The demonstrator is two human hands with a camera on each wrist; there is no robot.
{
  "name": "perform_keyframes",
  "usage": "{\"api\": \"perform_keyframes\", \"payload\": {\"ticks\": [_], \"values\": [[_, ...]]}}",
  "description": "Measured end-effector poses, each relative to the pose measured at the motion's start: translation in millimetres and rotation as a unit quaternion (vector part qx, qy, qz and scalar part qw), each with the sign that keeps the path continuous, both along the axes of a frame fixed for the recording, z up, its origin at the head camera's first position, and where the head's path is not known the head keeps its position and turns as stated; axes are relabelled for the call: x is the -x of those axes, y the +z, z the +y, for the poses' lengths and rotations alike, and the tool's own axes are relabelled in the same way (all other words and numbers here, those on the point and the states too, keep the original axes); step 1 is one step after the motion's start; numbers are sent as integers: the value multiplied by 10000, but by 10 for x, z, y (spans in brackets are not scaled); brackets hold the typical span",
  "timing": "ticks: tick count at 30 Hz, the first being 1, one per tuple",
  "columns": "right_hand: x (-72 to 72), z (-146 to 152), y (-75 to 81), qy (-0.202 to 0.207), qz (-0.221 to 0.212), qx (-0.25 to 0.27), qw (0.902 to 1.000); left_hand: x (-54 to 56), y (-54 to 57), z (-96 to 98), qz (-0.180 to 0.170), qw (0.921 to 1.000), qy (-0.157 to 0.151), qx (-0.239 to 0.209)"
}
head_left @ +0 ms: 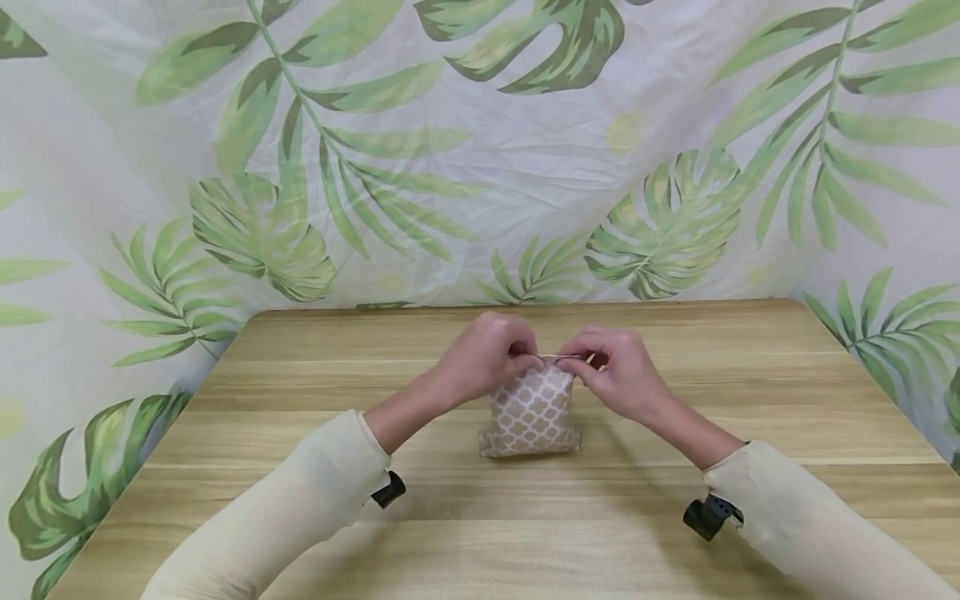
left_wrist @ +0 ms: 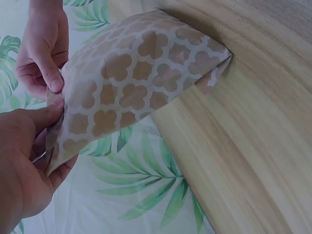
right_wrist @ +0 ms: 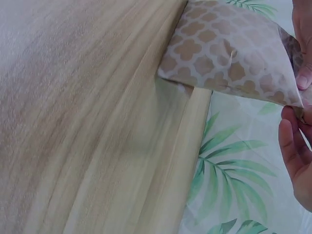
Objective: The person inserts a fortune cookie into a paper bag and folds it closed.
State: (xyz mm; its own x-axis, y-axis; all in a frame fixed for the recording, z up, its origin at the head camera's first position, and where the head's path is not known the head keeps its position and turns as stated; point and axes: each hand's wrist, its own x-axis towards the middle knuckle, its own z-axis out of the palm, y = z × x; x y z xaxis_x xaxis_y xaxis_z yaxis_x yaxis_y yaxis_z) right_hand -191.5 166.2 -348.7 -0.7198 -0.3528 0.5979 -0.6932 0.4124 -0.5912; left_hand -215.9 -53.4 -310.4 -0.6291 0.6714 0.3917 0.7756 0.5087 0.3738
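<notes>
A tan paper bag (head_left: 531, 410) with a white lattice pattern stands upright on the wooden table, its top edge pinched flat between two hands. My left hand (head_left: 491, 354) grips the top left corner, thumb on the near side and fingers curled behind. At the top right corner my right hand (head_left: 618, 371) pinches the edge between thumb and fingers. In the left wrist view the bag (left_wrist: 131, 73) bulges in the middle and narrows to the gripped edge. The right wrist view shows the same bag (right_wrist: 219, 53) with a creased face. Its inside is hidden.
The wood-grain table (head_left: 360, 483) reaches back to a hanging cloth (head_left: 525, 183) printed with green leaves. A small black device (head_left: 388, 490) sits at the left cuff, and another black device (head_left: 708, 517) at the right cuff.
</notes>
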Motion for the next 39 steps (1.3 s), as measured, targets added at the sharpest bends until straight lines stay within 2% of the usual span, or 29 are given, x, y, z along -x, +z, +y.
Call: {"api": "perform_keyframes", "payload": {"ticks": [5, 9, 15, 19, 25, 29, 34, 39], "values": [[-5, -24, -13, 48, -77, 172, 9998, 5, 22, -23, 82, 9994, 169, 276], [-5, -38, -13, 63, -149, 212, 9996, -2, 34, 8, 122, 9988, 142, 445], [9, -23, -23, 48, -422, 358, 9985, -14, 8, 77, 188, 9993, 124, 296], [8, -15, -32, 26, -445, 426, 9981, -6, -19, 86, 287, 9991, 162, 256], [3, 20, -53, 2, -381, 494, 9981, 32, -93, -12, 17, 9996, 209, 180], [0, 58, -50, -49, -428, 557, 9975, 64, -144, -121, -173, 9994, 279, -59], [-5, 66, -53, -65, -475, 629, 9969, 65, -177, -185, -232, 9985, 342, -367], [0, 71, -66, -112, -535, 641, 9964, 81, -207, -219, -408, 9971, 246, -593]]}}
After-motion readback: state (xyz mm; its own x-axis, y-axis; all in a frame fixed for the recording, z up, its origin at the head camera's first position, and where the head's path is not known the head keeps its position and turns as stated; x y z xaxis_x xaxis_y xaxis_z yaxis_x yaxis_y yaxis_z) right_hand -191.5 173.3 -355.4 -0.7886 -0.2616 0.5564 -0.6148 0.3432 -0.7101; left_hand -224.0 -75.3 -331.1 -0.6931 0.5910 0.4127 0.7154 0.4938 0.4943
